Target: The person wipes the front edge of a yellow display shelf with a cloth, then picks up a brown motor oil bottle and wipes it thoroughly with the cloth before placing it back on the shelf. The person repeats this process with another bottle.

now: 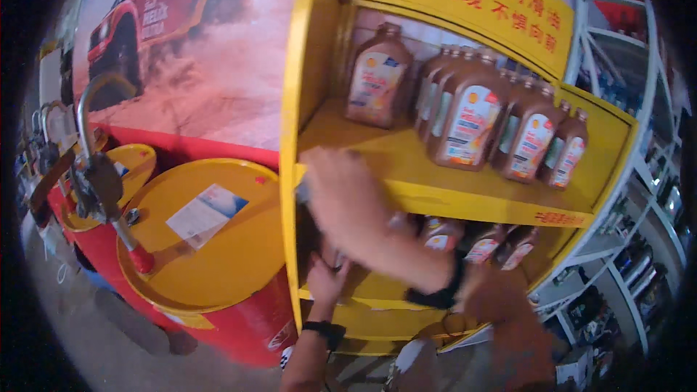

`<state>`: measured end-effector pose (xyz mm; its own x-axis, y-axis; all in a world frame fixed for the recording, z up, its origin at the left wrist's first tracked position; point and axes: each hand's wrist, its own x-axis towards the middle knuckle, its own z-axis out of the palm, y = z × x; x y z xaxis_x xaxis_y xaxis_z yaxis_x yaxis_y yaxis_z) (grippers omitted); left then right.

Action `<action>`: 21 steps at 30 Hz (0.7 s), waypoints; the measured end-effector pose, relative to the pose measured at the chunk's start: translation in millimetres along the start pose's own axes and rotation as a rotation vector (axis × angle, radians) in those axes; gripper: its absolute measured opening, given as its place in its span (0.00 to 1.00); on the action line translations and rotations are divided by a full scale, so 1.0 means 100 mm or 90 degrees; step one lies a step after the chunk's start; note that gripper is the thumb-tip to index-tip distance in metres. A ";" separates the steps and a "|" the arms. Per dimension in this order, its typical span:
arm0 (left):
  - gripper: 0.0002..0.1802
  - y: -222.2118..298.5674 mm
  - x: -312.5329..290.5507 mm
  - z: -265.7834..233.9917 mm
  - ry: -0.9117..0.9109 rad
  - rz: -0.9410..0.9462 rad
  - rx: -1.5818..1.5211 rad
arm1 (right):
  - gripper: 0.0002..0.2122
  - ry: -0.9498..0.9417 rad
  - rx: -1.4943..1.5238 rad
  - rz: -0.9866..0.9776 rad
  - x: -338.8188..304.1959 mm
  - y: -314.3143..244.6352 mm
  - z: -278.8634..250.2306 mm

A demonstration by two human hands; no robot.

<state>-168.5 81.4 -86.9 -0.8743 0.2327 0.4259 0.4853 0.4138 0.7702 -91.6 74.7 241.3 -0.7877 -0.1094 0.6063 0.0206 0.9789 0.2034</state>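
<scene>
My right hand [340,178], blurred by motion, reaches across to the left post of the yellow shelf unit [292,101], at the upper shelf's height. Its fingers are curled, and a small pale blue-grey piece [303,190] shows beside them, too smeared to name. Lower down, my left hand [327,279] is closed on a brown motor oil bottle [332,252] at the left end of the lower shelf. My right forearm hides part of that shelf. Several brown motor oil bottles [468,116] with pale labels stand upright on the upper shelf; a single bottle [379,76] stands apart at its left.
More brown bottles [483,243] stand on the lower shelf behind my right arm. Left of the unit are red drums with yellow lids [210,276], one carrying a metal hand pump [98,174] and a leaflet [207,214]. A grey metal rack [617,247] stands at the right.
</scene>
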 end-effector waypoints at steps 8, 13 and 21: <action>0.63 0.10 0.03 -0.12 0.039 -0.007 0.002 | 0.25 0.265 -0.104 -0.039 -0.34 0.22 0.49; 0.61 0.32 0.00 -0.28 0.025 -0.039 0.005 | 0.30 0.233 -0.111 0.188 -1.19 0.94 0.11; 0.60 0.21 -0.05 -0.04 0.066 -0.020 0.019 | 0.28 0.242 -0.123 0.325 -1.28 1.04 0.09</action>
<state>-153.5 85.3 -70.6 -0.8839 0.1272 0.4501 0.4564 0.4452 0.7704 6.2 192.5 178.3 -0.3782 0.2711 0.8851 0.4715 0.8792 -0.0678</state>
